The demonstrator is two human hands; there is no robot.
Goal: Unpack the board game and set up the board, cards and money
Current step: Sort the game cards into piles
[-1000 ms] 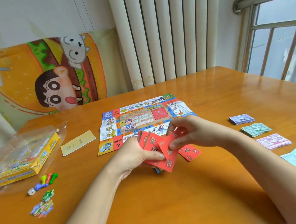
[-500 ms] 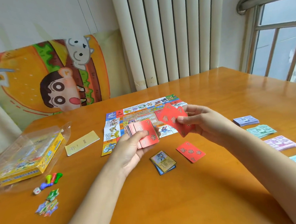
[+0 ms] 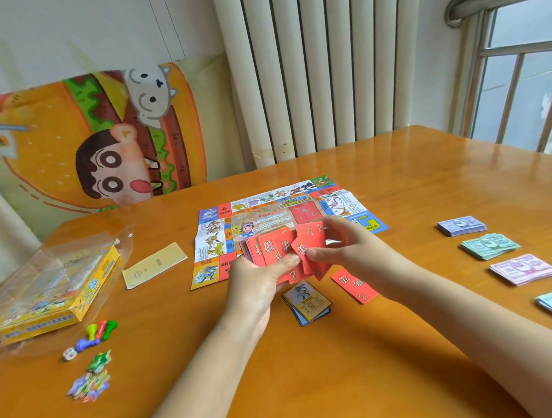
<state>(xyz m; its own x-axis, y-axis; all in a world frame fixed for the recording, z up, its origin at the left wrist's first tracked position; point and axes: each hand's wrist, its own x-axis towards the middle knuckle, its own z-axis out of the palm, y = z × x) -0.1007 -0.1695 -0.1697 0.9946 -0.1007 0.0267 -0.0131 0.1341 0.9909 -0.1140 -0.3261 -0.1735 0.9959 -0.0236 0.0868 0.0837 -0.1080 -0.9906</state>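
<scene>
Fanning red cards [image 3: 283, 253], left hand [image 3: 256, 283] and right hand [image 3: 350, 253] both gripping them.

Brightness: high; even daylight across the whole view.
Light source: window [image 3: 523, 77], far right of the right hand [image 3: 350, 253].
Glare: broad pale sheen on the table [image 3: 426, 175] beyond and right of the right hand; highlights on the clear plastic bag [image 3: 48, 284] far left of the left hand [image 3: 256, 283].
Shadows: soft and short; faint dark patches below both forearms and under the left hand.
Blur: slight softness on the red cards [image 3: 277, 253] between the hands; small print unreadable.
Distortion: wide-angle; radiator [image 3: 325, 68] ribs lean outward, window frame tilts at the right edge.
Exposure: window panes pale, slightly washed out.
</scene>
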